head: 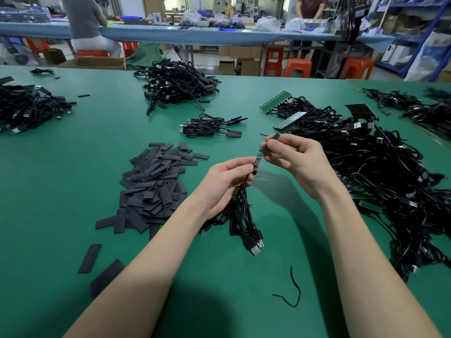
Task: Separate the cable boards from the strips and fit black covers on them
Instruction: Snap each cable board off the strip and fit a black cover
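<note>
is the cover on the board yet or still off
Partly on: the black cover, pinched by the right hand, caps the board's top end; most circuitry shows.

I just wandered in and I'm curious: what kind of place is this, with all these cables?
Most likely a small electronics assembly workshop. Heaps of black cables and a pile of black covers lie on a green worktable, and the left hand and right hand fit a cover onto a cable board.

Green table (73,167) bears black covers (153,189), cable heaps (380,172), board strips (275,101).
</note>
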